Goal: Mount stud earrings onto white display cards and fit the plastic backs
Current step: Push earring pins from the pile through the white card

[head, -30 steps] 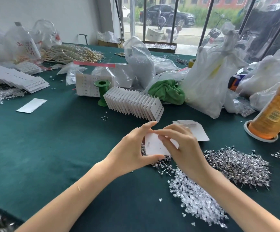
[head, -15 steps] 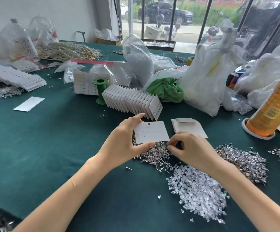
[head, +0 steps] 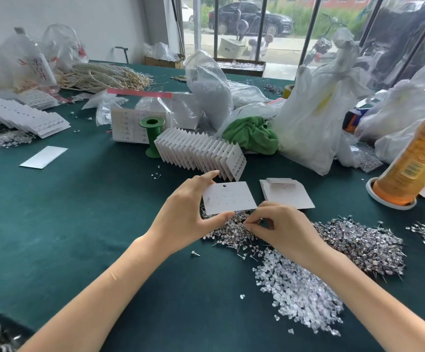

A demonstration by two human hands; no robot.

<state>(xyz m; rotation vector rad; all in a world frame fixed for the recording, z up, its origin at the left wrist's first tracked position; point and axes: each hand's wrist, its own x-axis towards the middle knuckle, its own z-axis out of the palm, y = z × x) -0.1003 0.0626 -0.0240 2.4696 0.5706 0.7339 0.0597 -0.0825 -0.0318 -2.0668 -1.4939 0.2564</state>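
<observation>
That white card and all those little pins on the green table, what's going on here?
A person is mounting stud earrings on display cards. The left hand holds a white card above the table by its left edge; one stud already sits near that edge. The right hand pinches a stud from the pile of studs just below the card. A heap of clear plastic backs lies nearer the person, and a fanned row of finished cards stands behind.

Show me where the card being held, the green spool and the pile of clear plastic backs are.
card [head: 231, 199]: head view, middle of its white face.
green spool [head: 153, 138]: head view, its upright stem.
pile of clear plastic backs [head: 297, 293]: head view, centre of the heap.
</observation>
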